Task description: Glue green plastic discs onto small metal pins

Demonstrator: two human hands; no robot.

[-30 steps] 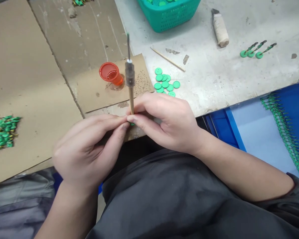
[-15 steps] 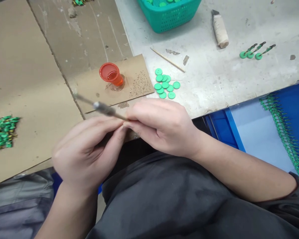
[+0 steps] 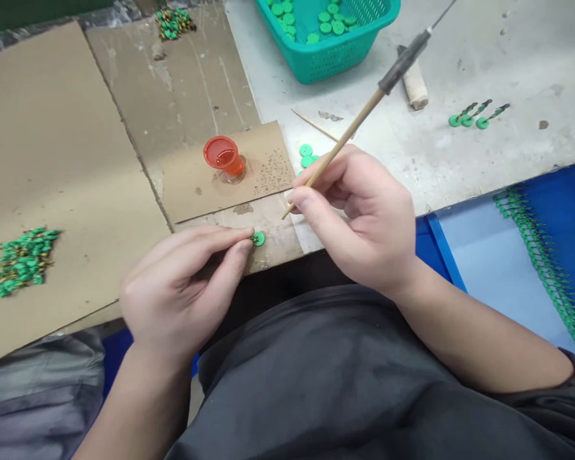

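Observation:
Between thumb and forefinger, my left hand pinches a small piece with a round green disc at its end; the rest of it is hidden by the fingers. My right hand is closed on a thin wooden stick with dark wrapping and a fine needle-like tip pointing up and right. Several loose green discs lie just behind the right hand, partly covered by it. A red cup with liquid stands on a cardboard piece beyond my left hand.
A teal basket with green discs stands at the back. Wrapped cutter, thin wooden stick and three upright stemmed discs lie or stand on the right. Green pieces are piled at left. Blue trays sit below the table edge.
My hands have come apart. The right hand moved right with the stick, whose wrapped end swung from pointing left to pointing up and right. The green disc at my left fingertips now shows.

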